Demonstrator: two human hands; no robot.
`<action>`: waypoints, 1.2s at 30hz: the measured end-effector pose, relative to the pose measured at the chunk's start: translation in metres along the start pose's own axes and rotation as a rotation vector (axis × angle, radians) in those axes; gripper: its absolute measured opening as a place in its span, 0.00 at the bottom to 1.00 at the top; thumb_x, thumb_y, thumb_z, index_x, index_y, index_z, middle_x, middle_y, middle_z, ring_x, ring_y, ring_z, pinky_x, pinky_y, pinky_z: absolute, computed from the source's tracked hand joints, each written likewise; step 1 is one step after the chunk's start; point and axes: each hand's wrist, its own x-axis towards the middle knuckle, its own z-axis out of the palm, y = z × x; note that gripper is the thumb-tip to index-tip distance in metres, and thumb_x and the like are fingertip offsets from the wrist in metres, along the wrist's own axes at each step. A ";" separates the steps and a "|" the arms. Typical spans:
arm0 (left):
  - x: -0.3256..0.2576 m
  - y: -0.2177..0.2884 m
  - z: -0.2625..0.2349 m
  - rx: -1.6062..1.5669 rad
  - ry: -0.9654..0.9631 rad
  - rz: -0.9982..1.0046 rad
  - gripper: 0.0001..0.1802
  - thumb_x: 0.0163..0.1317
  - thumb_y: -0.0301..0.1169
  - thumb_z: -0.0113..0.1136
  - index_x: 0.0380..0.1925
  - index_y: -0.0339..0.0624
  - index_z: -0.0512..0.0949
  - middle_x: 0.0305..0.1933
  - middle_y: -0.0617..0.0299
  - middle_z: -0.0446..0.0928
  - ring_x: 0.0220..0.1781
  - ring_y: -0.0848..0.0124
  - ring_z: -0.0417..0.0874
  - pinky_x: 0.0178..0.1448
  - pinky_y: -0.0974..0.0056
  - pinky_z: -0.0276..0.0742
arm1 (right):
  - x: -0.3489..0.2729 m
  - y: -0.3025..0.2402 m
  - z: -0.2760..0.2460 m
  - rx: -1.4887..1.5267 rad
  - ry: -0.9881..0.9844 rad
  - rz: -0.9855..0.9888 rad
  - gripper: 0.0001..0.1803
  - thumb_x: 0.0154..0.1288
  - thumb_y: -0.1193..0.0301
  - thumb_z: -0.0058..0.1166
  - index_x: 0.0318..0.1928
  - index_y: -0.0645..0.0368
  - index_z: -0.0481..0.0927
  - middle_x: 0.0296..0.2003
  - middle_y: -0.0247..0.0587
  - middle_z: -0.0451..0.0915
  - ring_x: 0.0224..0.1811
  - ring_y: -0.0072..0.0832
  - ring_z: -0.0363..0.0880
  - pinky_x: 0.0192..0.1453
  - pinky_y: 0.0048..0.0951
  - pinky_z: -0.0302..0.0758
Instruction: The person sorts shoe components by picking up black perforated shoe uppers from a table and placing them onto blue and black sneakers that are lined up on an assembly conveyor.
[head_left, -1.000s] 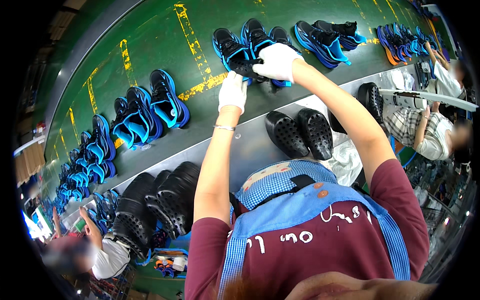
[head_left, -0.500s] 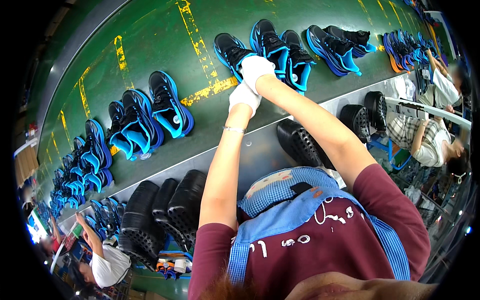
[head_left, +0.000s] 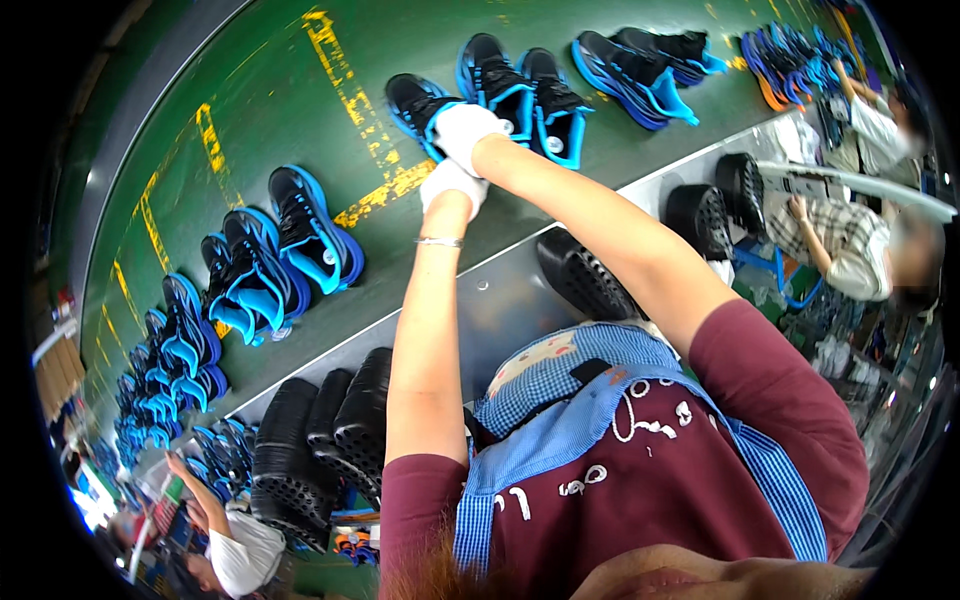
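Observation:
Both my hands wear white gloves and meet at the heel end of a black sneaker (head_left: pixel 412 100) with bright blue trim, lying on the green work surface (head_left: pixel 400 240). My right hand (head_left: pixel 468 135) is closed over the shoe's opening and hides its collar. Just below it, my left hand (head_left: pixel 453 186) is closed against the heel, its fingertips partly covered by the right one. Right beside them lie another sneaker (head_left: pixel 490 70) and a third sneaker (head_left: pixel 548 95), openings toward me.
A pair of sneakers (head_left: pixel 635 80) lies further right, and a single sneaker (head_left: pixel 308 230) at the left. Rows of shoes (head_left: pixel 165 370) line the far left. Black perforated forms (head_left: pixel 290 450) stand along the metal edge. Co-workers (head_left: pixel 245 550) are on both sides.
The view has tilted somewhat, and the shoes near my hands appear further left in the picture. My hands have shifted left with the same sneaker and remain on its heel end.

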 end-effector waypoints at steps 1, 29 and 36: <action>0.002 -0.004 0.008 -0.016 0.038 0.008 0.25 0.63 0.49 0.50 0.53 0.46 0.78 0.56 0.49 0.77 0.58 0.51 0.78 0.59 0.55 0.75 | -0.003 -0.002 -0.006 0.009 -0.026 -0.011 0.15 0.62 0.67 0.48 0.43 0.63 0.82 0.42 0.59 0.81 0.45 0.50 0.82 0.51 0.44 0.77; -0.042 0.122 0.059 0.722 0.602 0.408 0.39 0.36 0.59 0.73 0.52 0.61 0.78 0.44 0.48 0.73 0.52 0.52 0.70 0.66 0.50 0.59 | -0.422 0.280 -0.130 0.030 0.255 0.268 0.23 0.49 0.69 0.64 0.48 0.57 0.74 0.49 0.48 0.76 0.52 0.45 0.75 0.57 0.41 0.73; 0.000 0.149 0.059 0.753 0.371 0.092 0.24 0.53 0.63 0.60 0.42 0.63 0.83 0.36 0.56 0.84 0.42 0.59 0.84 0.46 0.56 0.74 | -0.418 0.309 -0.124 -0.049 0.325 0.077 0.23 0.48 0.64 0.66 0.45 0.56 0.76 0.41 0.48 0.76 0.48 0.46 0.76 0.57 0.42 0.73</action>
